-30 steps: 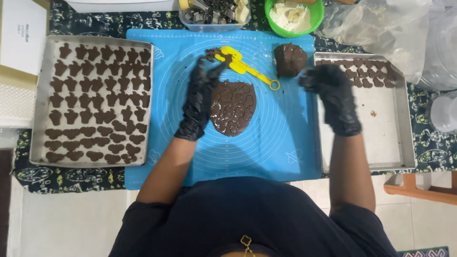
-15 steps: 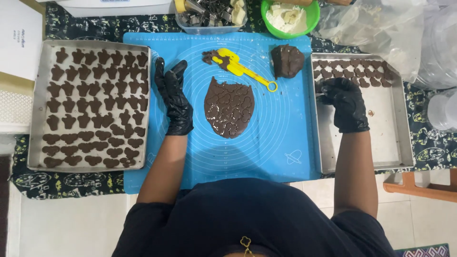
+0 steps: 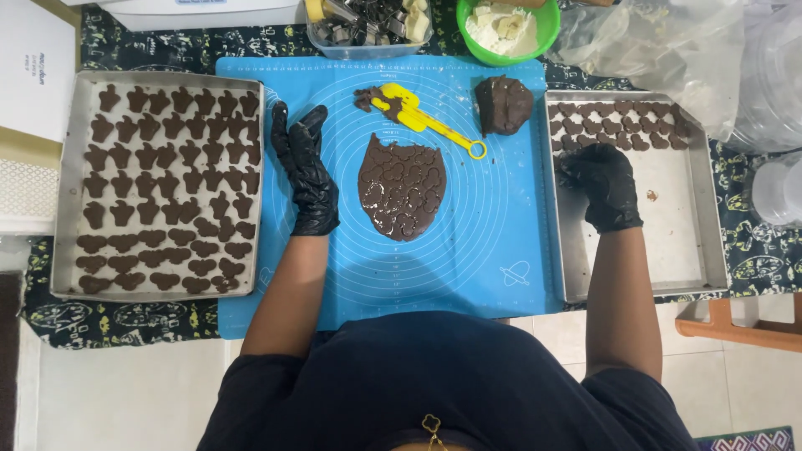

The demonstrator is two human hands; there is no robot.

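Observation:
A flat sheet of brown dough [image 3: 403, 186] stamped with cutter outlines lies in the middle of the blue silicone mat [image 3: 493, 242]. My left hand [image 3: 304, 169], in a black glove, rests flat on the mat just left of the dough, fingers apart, holding nothing. My right hand [image 3: 603, 183], also gloved, is inside the right metal tray [image 3: 668, 250], fingers curled down at the tray floor under two rows of dough cut-outs [image 3: 618, 124]; whether it holds a piece is hidden.
The left tray [image 3: 67, 192] is full of several rows of cut-outs. A yellow cutter tool [image 3: 418, 115], dough scraps and a dough ball [image 3: 503, 103] lie on the mat's far side. Behind stand a tub of metal cutters [image 3: 368, 25], a green bowl [image 3: 508, 25] and plastic bags [image 3: 668, 50].
My left hand moved off the dough sheet to the mat on its left. My right hand went from near the dough ball down into the right tray.

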